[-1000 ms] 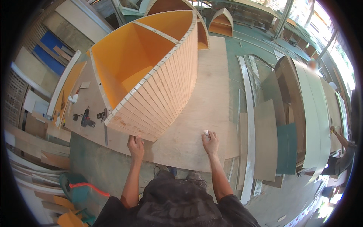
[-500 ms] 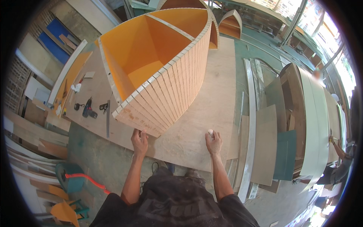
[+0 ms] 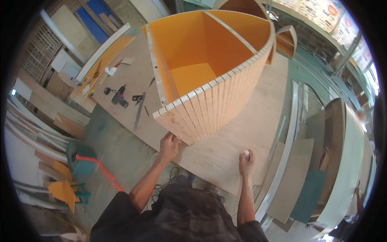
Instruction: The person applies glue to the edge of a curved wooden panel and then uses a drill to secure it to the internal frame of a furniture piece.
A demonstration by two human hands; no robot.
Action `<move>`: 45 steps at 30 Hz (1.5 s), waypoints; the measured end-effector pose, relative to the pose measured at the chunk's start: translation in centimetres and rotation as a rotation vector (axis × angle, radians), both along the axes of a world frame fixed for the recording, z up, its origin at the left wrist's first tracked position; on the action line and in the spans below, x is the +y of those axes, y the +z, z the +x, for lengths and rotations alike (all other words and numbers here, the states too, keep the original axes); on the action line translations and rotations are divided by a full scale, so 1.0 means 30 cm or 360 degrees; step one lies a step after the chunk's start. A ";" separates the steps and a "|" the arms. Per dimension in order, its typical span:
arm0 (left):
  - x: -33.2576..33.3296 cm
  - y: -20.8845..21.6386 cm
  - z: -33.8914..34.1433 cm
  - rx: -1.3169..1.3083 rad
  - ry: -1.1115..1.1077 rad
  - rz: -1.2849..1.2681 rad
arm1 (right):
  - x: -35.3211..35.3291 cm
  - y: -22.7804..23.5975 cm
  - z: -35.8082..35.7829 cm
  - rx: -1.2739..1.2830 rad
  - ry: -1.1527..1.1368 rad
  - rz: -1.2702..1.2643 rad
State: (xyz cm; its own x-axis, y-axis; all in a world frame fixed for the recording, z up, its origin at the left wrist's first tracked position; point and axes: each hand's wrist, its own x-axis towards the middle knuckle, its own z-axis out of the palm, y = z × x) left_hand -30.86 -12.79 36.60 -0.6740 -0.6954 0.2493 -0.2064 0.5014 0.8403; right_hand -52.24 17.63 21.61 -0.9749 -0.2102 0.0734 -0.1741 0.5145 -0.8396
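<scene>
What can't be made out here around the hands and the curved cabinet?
- Head view: the small white object in the right hand is too small to identify, and the fingers cover most of it.
- Left hand at the lower corner of the curved slatted cabinet: gripping or just touching, unclear.
- Cabinet's far outer side: hidden by its own walls.
- Tools on the plywood sheet: too small to name.

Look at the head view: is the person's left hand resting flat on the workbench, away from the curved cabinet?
No, the left hand touches the lower corner of the curved cabinet.
</scene>
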 end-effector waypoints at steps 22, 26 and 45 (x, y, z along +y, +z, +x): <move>0.102 0.009 0.162 -0.1210 -0.0040 -0.0016 | 0.120 -0.059 -0.138 -0.0423 0.0802 0.0646; 0.080 0.047 0.159 -0.1261 -0.0077 0.0079 | 0.125 -0.023 -0.126 -0.0544 0.0871 0.0668; -0.003 0.068 0.218 -0.1347 -0.0358 0.0193 | 0.038 0.079 -0.001 -0.0922 0.0903 0.0527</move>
State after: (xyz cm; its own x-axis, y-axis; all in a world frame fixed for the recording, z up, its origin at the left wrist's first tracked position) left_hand -24.32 -12.88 38.64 -0.7230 -0.5135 -0.4622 -0.6907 0.5221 0.5003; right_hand -52.27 18.77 23.98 -0.5817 -0.5978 -0.5515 -0.0702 0.7124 -0.6982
